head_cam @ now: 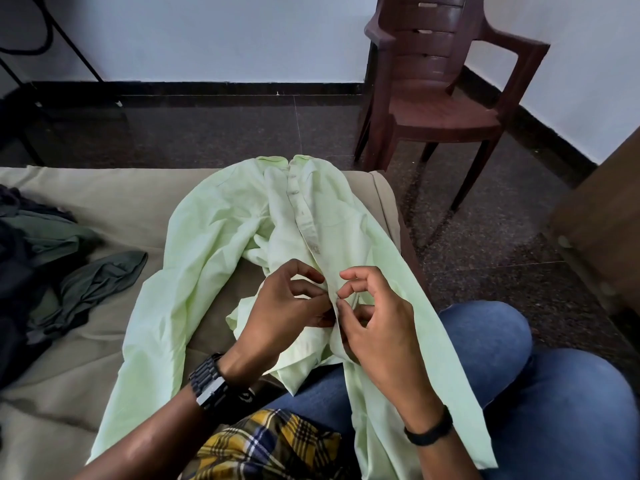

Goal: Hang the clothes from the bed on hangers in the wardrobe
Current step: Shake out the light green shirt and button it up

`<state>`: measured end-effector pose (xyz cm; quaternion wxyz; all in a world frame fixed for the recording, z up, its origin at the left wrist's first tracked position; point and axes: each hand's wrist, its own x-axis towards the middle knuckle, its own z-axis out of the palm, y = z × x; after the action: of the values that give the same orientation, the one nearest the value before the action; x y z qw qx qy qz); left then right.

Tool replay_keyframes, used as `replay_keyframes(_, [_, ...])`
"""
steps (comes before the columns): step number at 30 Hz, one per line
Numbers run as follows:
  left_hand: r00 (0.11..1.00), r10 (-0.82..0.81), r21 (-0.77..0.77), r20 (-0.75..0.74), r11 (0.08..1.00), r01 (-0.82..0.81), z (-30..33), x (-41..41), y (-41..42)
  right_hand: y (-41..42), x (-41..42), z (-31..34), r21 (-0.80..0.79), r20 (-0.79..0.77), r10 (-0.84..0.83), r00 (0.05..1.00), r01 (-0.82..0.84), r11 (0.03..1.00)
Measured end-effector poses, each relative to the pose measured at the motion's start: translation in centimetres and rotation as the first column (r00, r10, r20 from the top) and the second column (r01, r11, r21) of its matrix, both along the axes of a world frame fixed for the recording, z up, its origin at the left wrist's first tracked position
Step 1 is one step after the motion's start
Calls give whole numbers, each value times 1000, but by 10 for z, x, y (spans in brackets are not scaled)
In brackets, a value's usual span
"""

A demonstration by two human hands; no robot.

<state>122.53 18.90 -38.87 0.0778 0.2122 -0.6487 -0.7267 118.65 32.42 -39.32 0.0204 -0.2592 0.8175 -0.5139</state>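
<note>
A pale green button-up shirt lies spread on the bed, collar at the far edge, its lower part draped over my lap. My left hand pinches the shirt's placket from the left. My right hand pinches the same placket from the right, thumb and forefinger at a button. The two hands nearly touch at the middle of the shirt front. No hanger or wardrobe interior is in view.
A heap of dark green and black clothes lies on the bed at the left. A brown plastic chair stands on the dark floor beyond the bed. A brown wooden panel rises at the right edge.
</note>
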Motion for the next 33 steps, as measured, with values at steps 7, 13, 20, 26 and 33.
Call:
replay_keyframes(7, [1000,20,54,-5,998,-20,-1,4,3,-2,0,-1,100,-51,28,998,-23,995])
replay_keyframes(13, [994,82,75,-69,994,-77,-2,5,3,-6,2,4,36,5,-27,1000,27,999])
replay_keyframes(20, [970,25,-99,-243,994,-50,3,-15,-7,-17,-27,22,-253,328,-45,944,134,958])
replay_keyframes(26, [913,-64,-165,-402,986,-3,31,-64,-30,-38,-73,45,-656,681,344,646,329,679])
replay_keyframes(33, [918,-94,-84,-386,994,66,34,-93,-28,-24,-65,37,-210,259,-11,966,67,975])
